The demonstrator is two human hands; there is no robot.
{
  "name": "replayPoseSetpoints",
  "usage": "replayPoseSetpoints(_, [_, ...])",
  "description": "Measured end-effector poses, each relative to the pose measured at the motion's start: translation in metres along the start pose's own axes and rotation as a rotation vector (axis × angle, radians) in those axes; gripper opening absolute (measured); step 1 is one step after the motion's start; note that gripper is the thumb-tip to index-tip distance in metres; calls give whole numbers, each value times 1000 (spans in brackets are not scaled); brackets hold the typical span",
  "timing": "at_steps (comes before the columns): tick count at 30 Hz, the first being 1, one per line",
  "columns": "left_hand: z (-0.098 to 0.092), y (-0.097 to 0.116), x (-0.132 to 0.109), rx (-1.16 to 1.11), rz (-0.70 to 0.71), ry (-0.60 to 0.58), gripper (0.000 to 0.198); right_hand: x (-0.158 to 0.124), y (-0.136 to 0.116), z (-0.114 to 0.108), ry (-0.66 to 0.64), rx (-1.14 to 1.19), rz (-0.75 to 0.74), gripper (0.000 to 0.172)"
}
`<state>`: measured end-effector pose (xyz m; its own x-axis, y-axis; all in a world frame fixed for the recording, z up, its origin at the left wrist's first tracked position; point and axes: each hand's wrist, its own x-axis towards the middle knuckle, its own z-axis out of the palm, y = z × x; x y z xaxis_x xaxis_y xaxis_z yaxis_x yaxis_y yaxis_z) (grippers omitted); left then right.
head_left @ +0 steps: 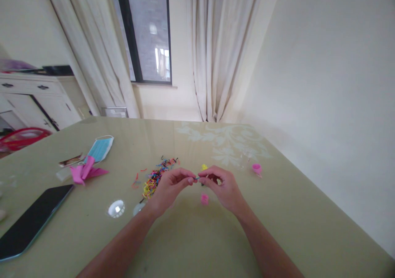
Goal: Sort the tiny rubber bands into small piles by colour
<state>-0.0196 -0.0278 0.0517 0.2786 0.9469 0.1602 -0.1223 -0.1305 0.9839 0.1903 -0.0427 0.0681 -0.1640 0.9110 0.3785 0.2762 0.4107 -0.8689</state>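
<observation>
My left hand [171,187] and my right hand [224,186] meet fingertip to fingertip just above the table. Thumb and forefinger of each pinch a tiny bluish band [198,178], seemingly a small rubber band, stretched between them. Beside my left hand spreads a pile of thin coloured bands [151,184], partly hidden behind it. A small yellow piece [204,167] shows just beyond the fingertips, with something dark and thin below it. Nearer me, between the wrists, lies a small pink piece [204,199].
On the left are a black phone [37,218], a pink folded paper shape [86,172], a blue face mask [100,149] and a shiny clear dome [116,208]. A pink cup-like piece [256,170] sits right, near a wall [333,84] along the table's edge.
</observation>
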Motion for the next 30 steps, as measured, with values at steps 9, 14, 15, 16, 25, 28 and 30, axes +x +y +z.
replayPoseSetpoints(9, [-13, -10, 5, 342, 51, 40, 28, 0, -7, -5, 30, 176, 93, 19])
replayPoseSetpoints(14, [-29, -16, 7, 1109, 118, 68, 18, 0, -16, -13, 68, 343, 165, 28])
replayPoseSetpoints(15, [-31, -17, 6, 1185, 92, 37, 18, 0, -18, -14, 72, 360, 176, 29])
replayPoseSetpoints(16, [-31, -18, 5, 1232, 64, 4, 18, 0, -18, -14, 79, 379, 185, 30])
replayPoseSetpoints(25, [-29, -22, 7, 1386, -13, -91, 20, 0, -11, -12, 56, 559, 160, 36])
replayPoseSetpoints(28, [-29, -26, 7, 1442, 9, -101, 21, -1, -10, -11, 30, 613, 152, 37])
replayPoseSetpoints(30, [-30, -30, 7, 1460, 15, -105, 22, -2, -10, -9, 23, 646, 152, 38])
